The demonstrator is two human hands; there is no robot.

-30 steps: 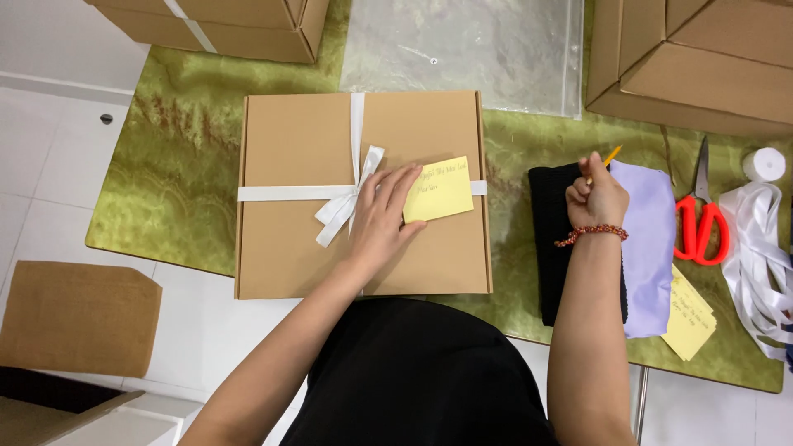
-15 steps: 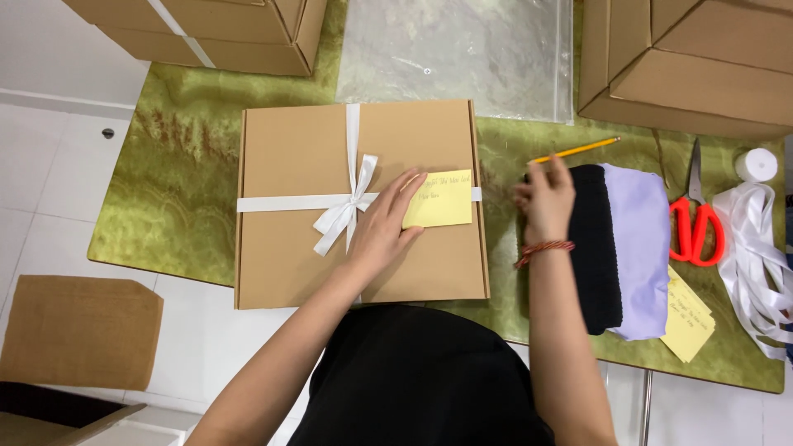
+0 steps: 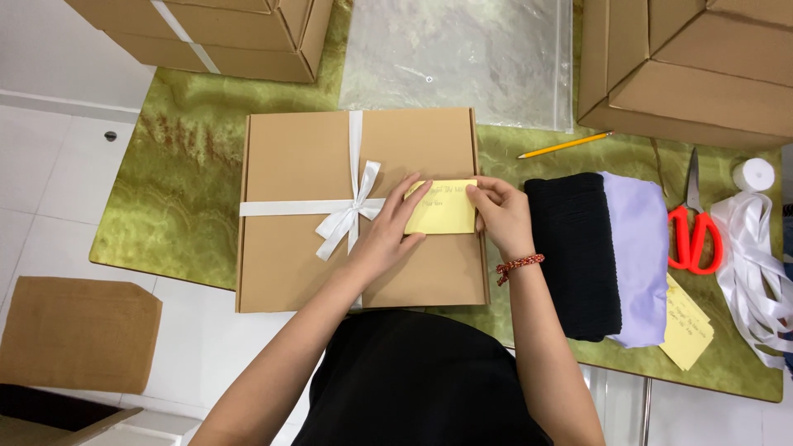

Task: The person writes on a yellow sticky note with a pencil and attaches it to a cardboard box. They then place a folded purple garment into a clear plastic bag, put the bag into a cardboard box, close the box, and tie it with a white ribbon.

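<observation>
Count on the green table (image 3: 165, 206): one flat brown box (image 3: 297, 223) tied with one white ribbon bow (image 3: 351, 216), two yellow notes, one on the box (image 3: 442, 208) and one by the folded cloth (image 3: 687, 324), one pencil (image 3: 565, 145), one pair of red-handled scissors (image 3: 692, 231). Two folded cloths, one black (image 3: 574, 252), one lilac (image 3: 640, 256); one clear plastic bag (image 3: 462, 58), one loose heap of white ribbon (image 3: 756, 264), one small white roll (image 3: 753, 174). Two hands (image 3: 384, 235) (image 3: 500, 216) on the note.

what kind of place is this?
Likely a small gift or order packing station: a ribboned cardboard box on a green table, stacked cartons, loose ribbon, scissors and folded clothes.
</observation>
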